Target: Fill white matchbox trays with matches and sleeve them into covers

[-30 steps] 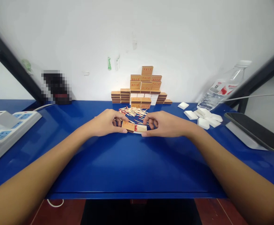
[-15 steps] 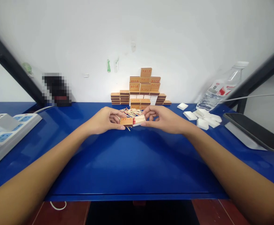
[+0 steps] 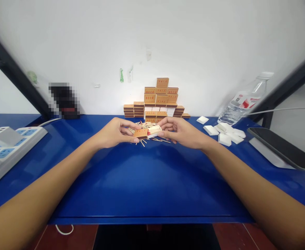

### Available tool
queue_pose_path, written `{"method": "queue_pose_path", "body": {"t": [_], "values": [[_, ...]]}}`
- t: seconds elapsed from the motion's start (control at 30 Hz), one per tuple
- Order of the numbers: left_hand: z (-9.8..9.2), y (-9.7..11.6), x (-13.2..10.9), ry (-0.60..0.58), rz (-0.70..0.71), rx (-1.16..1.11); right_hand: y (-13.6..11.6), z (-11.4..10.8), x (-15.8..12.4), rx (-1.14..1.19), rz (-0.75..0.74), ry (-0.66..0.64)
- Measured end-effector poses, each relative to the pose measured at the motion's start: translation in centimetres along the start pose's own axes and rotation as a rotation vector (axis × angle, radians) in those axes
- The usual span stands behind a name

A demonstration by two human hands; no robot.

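Observation:
My left hand (image 3: pixel 118 133) grips an orange-brown matchbox sleeve (image 3: pixel 141 133) between thumb and fingers. From the sleeve's right end juts a white matchbox tray (image 3: pixel 154 131), filled with red-tipped matches lying lengthwise. My right hand (image 3: pixel 180 132) pinches the tray's outer end. The tray slants upward to the right and is still partly inside the sleeve. Loose matches (image 3: pixel 143 141) are scattered on the blue table behind and beneath the box. Behind them, stacked matchboxes (image 3: pixel 161 99) rise against the wall, with some white tray sides showing in the stack.
White matchbox trays (image 3: pixel 224 139) lie in a pile to the right. A tilted water bottle (image 3: pixel 245 99) leans behind them, near a phone (image 3: pixel 282 147) on a white block. At left sits a power strip (image 3: pixel 14 146). The blue table (image 3: pixel 149 187) has a front edge near me.
The tray and sleeve have tilted, with the tray's right end raised slightly. More loose matches show below the right hand. The view has shifted a little.

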State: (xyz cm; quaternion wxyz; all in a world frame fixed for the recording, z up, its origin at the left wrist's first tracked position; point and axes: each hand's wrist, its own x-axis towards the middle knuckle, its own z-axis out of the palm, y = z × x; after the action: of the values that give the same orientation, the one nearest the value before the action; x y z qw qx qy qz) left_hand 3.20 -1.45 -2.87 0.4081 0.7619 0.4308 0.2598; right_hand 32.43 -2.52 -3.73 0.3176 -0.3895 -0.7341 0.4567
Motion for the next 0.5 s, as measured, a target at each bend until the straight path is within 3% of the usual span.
{"method": "queue_pose_path", "body": {"t": [0.5], "values": [[-0.03,0.15,0.03,0.050,-0.030,-0.357,-0.28,-0.22,0.02,0.076,-0.018,0.045]]}}
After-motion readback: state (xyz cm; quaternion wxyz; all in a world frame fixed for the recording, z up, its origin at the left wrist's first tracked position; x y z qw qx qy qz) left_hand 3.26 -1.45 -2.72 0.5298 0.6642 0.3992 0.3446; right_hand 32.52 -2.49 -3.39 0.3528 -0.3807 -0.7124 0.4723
